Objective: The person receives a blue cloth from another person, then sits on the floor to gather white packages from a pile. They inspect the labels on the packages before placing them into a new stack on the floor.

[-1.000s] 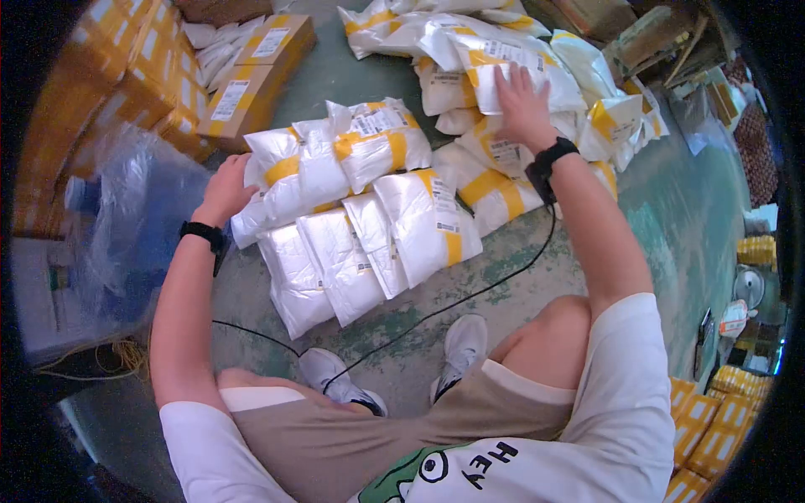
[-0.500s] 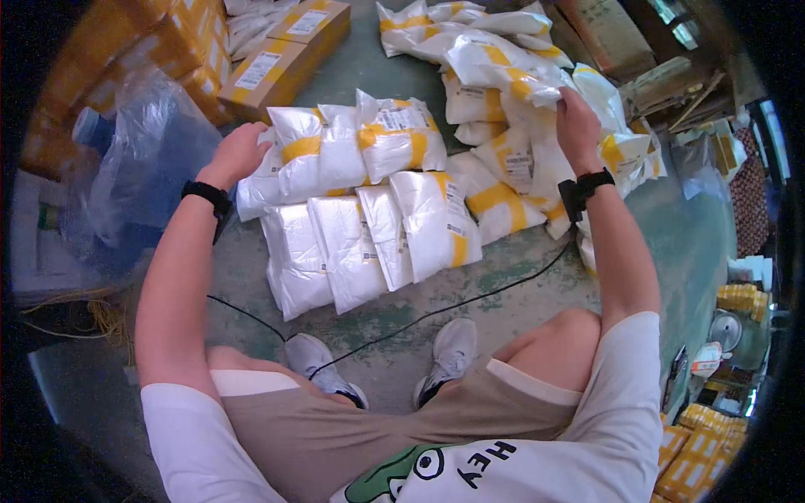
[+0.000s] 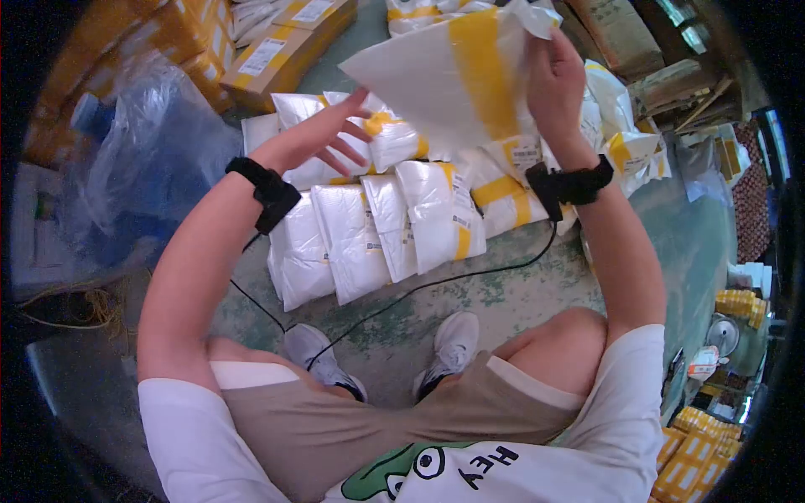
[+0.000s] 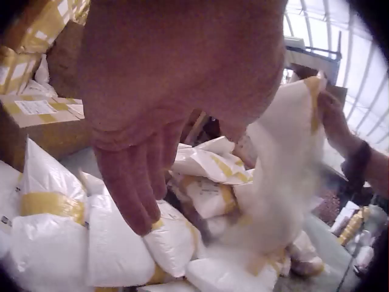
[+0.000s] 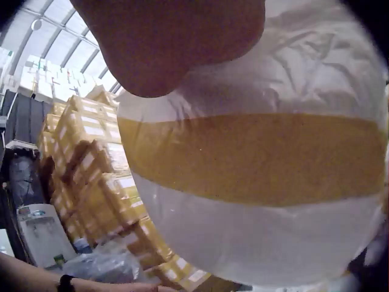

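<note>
My right hand (image 3: 560,94) grips the right end of a white plastic mailer bag (image 3: 419,84) with a broad band of yellow tape, held up above the other parcels. In the right wrist view its taped side (image 5: 255,159) fills most of the picture. My left hand (image 3: 329,141) has its fingers spread, near the bag's left end and over the back row of parcels; nothing is in its grasp. Below lies a front row of white parcels (image 3: 348,243), set side by side on the floor. More taped parcels (image 3: 503,197) are heaped at the right.
A brown carton (image 3: 281,54) with labels lies at the back left, beside stacked yellow-taped boxes (image 3: 142,46). Clear plastic over blue water jugs (image 3: 155,159) stands at the left. A black cable (image 3: 470,272) crosses the floor in front of my shoes.
My right hand has lifted the mailer bag off the right-hand heap and swung it leftward. My left hand has moved right from the back row's left end toward the bag, its fingers spreading.
</note>
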Demonstrator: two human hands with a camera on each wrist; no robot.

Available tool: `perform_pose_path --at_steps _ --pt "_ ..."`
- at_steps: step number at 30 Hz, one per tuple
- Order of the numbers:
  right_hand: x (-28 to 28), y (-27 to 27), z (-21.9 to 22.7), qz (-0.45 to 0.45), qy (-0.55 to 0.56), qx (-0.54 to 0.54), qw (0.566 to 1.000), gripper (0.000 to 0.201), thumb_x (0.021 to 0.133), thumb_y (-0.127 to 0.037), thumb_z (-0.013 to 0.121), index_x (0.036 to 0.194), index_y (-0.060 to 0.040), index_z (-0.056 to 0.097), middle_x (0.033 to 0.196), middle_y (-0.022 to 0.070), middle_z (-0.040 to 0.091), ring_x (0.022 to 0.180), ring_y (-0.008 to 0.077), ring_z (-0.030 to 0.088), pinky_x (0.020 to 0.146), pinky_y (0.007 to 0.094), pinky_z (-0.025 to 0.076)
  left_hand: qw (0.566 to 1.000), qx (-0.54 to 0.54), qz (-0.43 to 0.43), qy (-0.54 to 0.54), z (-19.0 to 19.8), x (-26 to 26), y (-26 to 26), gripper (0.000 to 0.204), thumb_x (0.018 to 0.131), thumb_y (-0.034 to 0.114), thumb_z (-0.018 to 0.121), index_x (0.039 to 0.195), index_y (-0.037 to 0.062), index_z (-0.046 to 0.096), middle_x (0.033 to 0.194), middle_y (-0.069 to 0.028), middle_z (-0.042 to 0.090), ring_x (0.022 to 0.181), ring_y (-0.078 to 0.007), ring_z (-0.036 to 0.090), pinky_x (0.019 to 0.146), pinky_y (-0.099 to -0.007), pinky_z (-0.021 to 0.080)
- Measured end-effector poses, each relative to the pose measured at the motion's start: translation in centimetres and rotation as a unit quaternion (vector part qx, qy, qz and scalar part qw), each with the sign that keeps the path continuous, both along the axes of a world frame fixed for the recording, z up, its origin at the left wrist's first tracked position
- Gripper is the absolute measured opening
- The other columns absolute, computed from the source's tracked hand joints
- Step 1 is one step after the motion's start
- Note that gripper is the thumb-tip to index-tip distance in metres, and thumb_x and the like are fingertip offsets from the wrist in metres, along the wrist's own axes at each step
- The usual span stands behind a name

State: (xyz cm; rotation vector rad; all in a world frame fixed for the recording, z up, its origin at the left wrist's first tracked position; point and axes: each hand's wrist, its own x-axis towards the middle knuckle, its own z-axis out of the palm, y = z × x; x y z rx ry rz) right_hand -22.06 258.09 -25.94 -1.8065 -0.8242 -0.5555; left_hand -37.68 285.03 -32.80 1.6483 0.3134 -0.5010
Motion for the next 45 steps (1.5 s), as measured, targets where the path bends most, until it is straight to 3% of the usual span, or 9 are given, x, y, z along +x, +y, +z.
perform_pose_path --at_steps 4,6,10,14,18,24,27,32,45 --pt "-4.6 3.7 -0.4 0.012 0.043 -0.055 0.997 0.018 0.098 -0.014 0.053 0.104 -0.0008 0.062 0.082 -0.0038 0.06 0.077 0.004 0.05 0.067 0.0217 0.042 0.964 -0.247 0.1 0.022 0.2 -1.0 -1.0 0.089 0.09 0.074 0.021 0.138 0.0003 0.034 0.126 -0.026 0.052 0.102 -0.0417 0.064 0.086 -0.0501 0.054" --pt "-6.1 5.0 -0.8 0.07 0.036 -0.02 0.997 0.013 0.092 -0.008 0.053 0.099 0.0019 0.06 0.081 0.0211 0.062 0.071 0.0357 0.06 0.067 0.0408 0.048 0.948 -0.266 0.172 0.009 0.4 -1.3 -1.6 0.084 0.092 0.071 0.022 0.137 0.0014 0.034 0.127 -0.0254 0.05 0.104 -0.0422 0.063 0.087 -0.051 0.053" --pt "-6.9 6.3 -1.0 0.08 -0.093 -0.01 0.992 0.017 0.086 -0.003 0.058 0.103 -0.0029 0.061 0.093 0.019 0.064 0.079 0.0382 0.063 0.069 0.0421 0.05 0.861 -0.368 0.31 -0.164 -0.4 0.4 -2.3 0.07 0.096 0.06 0.027 0.137 0.0045 0.036 0.131 -0.0227 0.047 0.112 -0.0428 0.058 0.091 -0.0537 0.052" --pt "-6.3 4.1 -4.4 0.111 -0.181 -0.135 0.968 0.02 0.081 -0.002 0.059 0.1 -0.0083 0.062 0.09 0.0114 0.066 0.075 0.0315 0.065 0.064 0.041 0.053 0.932 -0.215 0.186 -0.224 -3.7 3.1 1.3 0.07 0.095 0.06 0.028 0.138 0.0065 0.036 0.133 -0.0218 0.048 0.118 -0.0417 0.054 0.097 -0.0565 0.046" --pt "-6.5 -0.2 -14.0 0.177 -0.073 -0.363 0.912 0.011 0.086 -0.012 0.051 0.096 -0.0083 0.054 0.083 0.0129 0.06 0.077 0.0332 0.065 0.063 0.0435 0.051 0.932 -0.204 0.3 0.019 -4.0 3.4 -1.5 0.091 0.086 0.08 0.024 0.135 0.0062 0.044 0.133 -0.0206 0.05 0.114 -0.0389 0.057 0.095 -0.0575 0.046" --pt "-7.9 0.1 -16.0 0.209 0.05 -0.443 0.87 0.011 0.088 -0.011 0.048 0.094 -0.0053 0.056 0.087 0.0142 0.063 0.082 0.0363 0.064 0.07 0.0458 0.052 0.953 -0.123 0.275 0.032 -15.1 4.2 -1.3 0.047 0.087 0.03 0.068 0.124 0.0037 0.054 0.112 -0.0111 0.065 0.093 -0.0235 0.067 0.075 -0.0399 0.056" --pt "-7.7 0.3 -15.8 0.236 0.094 -0.42 0.871 0.012 0.088 -0.011 0.051 0.095 -0.0032 0.056 0.092 0.0156 0.063 0.086 0.0372 0.064 0.072 0.0465 0.052 0.963 0.061 0.26 -0.032 -11.8 5.0 -0.5 0.038 0.085 0.018 0.068 0.118 0.0008 0.058 0.109 -0.0107 0.066 0.088 -0.021 0.067 0.067 -0.0354 0.054" --pt "-6.8 -1.7 -16.3 0.214 0.125 -0.405 0.88 0.019 0.086 -0.01 0.057 0.102 -0.0021 0.053 0.104 0.0181 0.06 0.094 0.0379 0.062 0.076 0.0466 0.052 0.95 0.035 0.279 -0.135 -11.9 8.3 0.1 0.032 0.088 0.013 0.063 0.116 -0.0037 0.058 0.107 -0.0111 0.066 0.096 -0.0183 0.062 0.086 -0.0322 0.048" --pt "-1.1 -9.4 -18.7 0.086 0.218 -0.51 0.828 0.038 0.085 -0.018 0.064 0.115 -0.0011 0.049 0.106 0.0229 0.061 0.099 0.0407 0.06 0.084 0.0481 0.049 0.957 0.029 0.26 -0.124 -11.2 12.0 0.6 0.036 0.088 0.013 0.067 0.118 -0.0038 0.056 0.108 -0.011 0.066 0.092 -0.0166 0.064 0.081 -0.03 0.051"
